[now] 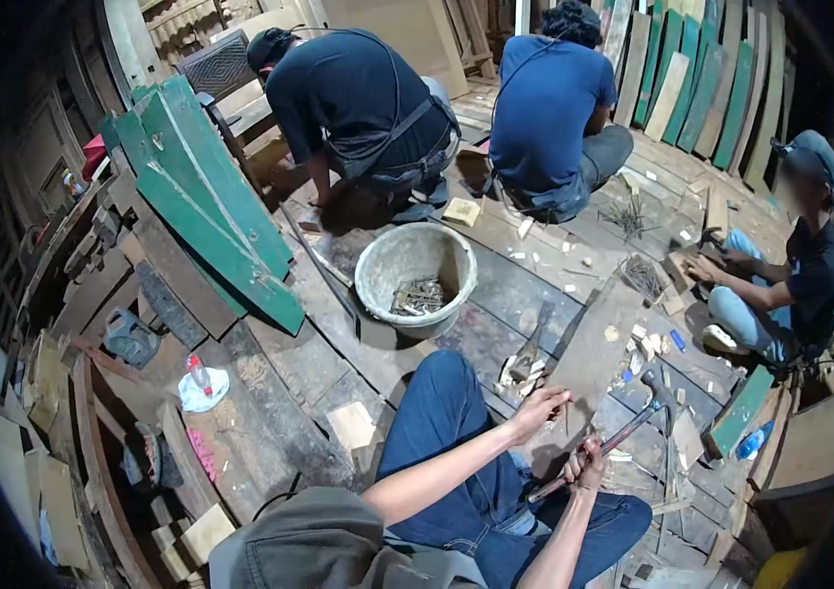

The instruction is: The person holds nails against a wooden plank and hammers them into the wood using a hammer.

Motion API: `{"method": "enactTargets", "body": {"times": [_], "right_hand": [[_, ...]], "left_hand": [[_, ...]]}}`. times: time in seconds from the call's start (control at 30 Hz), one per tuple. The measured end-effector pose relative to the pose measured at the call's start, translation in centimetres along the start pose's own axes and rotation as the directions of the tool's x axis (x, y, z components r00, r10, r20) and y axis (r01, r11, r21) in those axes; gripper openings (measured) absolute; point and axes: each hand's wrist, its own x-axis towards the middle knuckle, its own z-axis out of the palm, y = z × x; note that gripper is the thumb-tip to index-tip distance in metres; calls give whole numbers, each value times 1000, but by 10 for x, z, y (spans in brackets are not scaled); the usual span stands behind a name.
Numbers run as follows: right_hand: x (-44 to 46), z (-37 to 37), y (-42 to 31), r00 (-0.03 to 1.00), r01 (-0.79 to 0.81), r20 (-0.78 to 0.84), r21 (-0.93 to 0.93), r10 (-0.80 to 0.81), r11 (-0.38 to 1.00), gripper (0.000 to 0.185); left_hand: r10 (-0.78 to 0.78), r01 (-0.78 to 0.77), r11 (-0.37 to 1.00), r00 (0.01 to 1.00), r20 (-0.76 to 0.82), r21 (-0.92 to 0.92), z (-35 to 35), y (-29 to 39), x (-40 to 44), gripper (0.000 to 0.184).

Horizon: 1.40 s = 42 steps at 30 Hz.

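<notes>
My right hand (586, 465) is wrapped round the shaft of a hammer (633, 424), whose metal head points up and away to the right. My left hand (538, 412) is closed in a pinch over a brown wooden board (589, 353). Something thin and dark shows at its fingertips, too small to name surely. The board slants away from my crossed legs. Beside it lie wood chips (645, 344) and a dark tool (527, 355), partly hidden among offcuts.
A grey bucket (370, 270) with metal bits inside stands ahead. Two people crouch beyond it; another person (809, 265) sits at the right, handling a wooden piece. Green boards (211, 206) lean at the left. Nails (633, 218) and scraps litter the plank floor.
</notes>
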Motion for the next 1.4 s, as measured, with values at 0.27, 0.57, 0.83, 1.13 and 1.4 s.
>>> {"method": "enactTargets", "body": {"times": [0.27,0.57,0.83,1.13,1.4], "right_hand": [[-10,7,-4,1000,-7,-15,41,7,999,13],[-10,-5,-11,989,42,134,108,-56,993,12],[-11,-3,-20,988,-30,-134,284,70,958,12],[-13,-6,-34,998,49,-54,289,-35,956,10],[-7,-9,-31,994,-15,-99,320,49,947,20]], "left_hand": [[-72,71,997,995,66,14,13,-9,-5,27],[-21,-95,833,979,202,545,-1,-9,-6,17],[-39,-303,513,926,375,803,6,10,3,19],[37,-449,262,889,456,854,43,15,-6,16],[282,-358,144,908,309,922,-6,-3,45,13]]}}
